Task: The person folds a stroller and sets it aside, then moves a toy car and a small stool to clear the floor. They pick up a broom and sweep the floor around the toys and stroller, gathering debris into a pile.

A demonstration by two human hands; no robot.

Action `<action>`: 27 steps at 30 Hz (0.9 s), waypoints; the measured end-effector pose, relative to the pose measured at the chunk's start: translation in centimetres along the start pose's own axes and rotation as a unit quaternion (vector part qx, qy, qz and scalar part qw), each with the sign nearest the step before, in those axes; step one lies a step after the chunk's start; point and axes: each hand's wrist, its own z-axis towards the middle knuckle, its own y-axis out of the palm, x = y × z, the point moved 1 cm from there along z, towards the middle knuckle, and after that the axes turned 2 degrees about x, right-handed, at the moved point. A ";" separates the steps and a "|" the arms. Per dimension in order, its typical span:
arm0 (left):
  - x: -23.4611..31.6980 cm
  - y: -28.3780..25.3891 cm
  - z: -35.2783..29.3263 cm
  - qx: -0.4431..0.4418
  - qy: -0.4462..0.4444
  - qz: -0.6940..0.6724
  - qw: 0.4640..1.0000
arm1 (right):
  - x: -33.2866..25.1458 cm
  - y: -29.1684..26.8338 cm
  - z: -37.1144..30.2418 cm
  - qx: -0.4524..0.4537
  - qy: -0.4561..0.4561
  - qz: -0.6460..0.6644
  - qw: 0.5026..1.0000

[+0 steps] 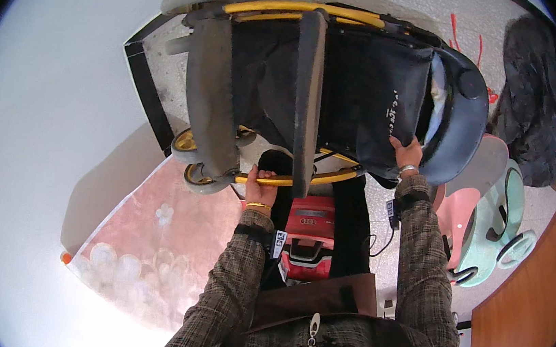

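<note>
A stroller (362,101) with black fabric, a yellow tubular frame and grey wheels lies crosswise in front of me, its wheels to the left. My left hand (261,186) is closed round the near yellow tube (332,177), just right of the near wheels (199,177). My right hand (405,152) grips the edge of a black fabric pocket (381,110) at the stroller's right end. Beside that pocket, a whitish lining or cloth (438,96) shows in a gap before the rounded black end (462,126). A grey-brown padded bar (307,101) crosses the middle.
A red toy car (309,232) stands between my legs. To the left hangs or lies a pink flowered cloth (167,243) by the white wall (58,114). Pink and mint plastic children's items (491,225) stand at right, below a black bag (533,100). Wooden panelling (524,297) lies lower right.
</note>
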 end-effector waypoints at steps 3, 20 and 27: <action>0.0 0.1 0.0 -0.007 0.000 -0.005 1.000 | 0.0 -0.2 0.0 -0.014 -0.017 0.026 0.999; -0.4 -0.7 0.9 -0.017 0.018 -0.010 1.000 | 12.2 -4.5 -2.0 -0.095 0.035 0.257 0.961; -0.7 -0.5 0.7 -0.009 0.017 -0.016 1.000 | 15.2 -3.8 -7.5 -0.090 0.030 0.217 0.972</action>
